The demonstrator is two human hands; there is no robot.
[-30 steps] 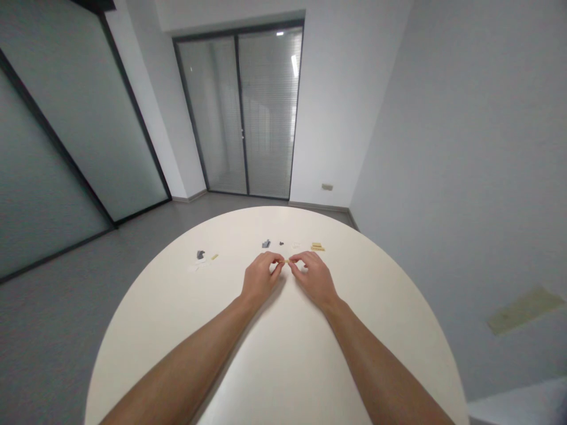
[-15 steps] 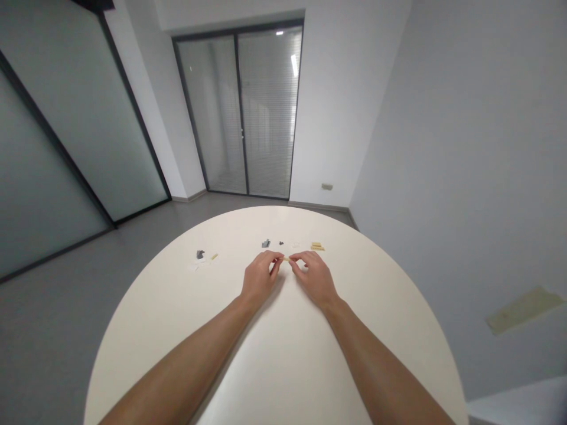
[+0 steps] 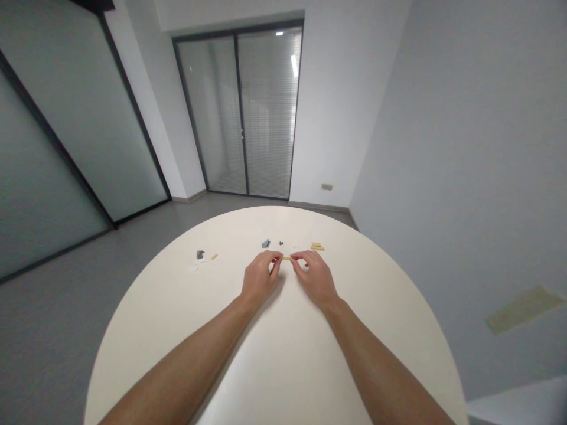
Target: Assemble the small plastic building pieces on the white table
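Note:
Between my fingertips is a small, narrow tan strip (image 3: 286, 258), too small to identify further. My left hand (image 3: 261, 274) pinches its left end. Thumb and fingers of my right hand (image 3: 313, 275) close on the right end. Most of the strip is covered by the fingers. Just beyond my hands lie a grey piece (image 3: 266, 243), a tiny dark piece (image 3: 281, 243), some faint white bits (image 3: 295, 245) and a few tan strips (image 3: 317, 246).
Both forearms rest over a round white table (image 3: 283, 360). Off to the left on it are a dark grey piece (image 3: 200, 254), a small tan piece (image 3: 215, 257) and white scraps (image 3: 198, 265). A wall (image 3: 465, 177) rises on the right.
My right fingertips have shifted slightly to the right, so a little more of the tan strip shows between the hands. The loose pieces lie as before.

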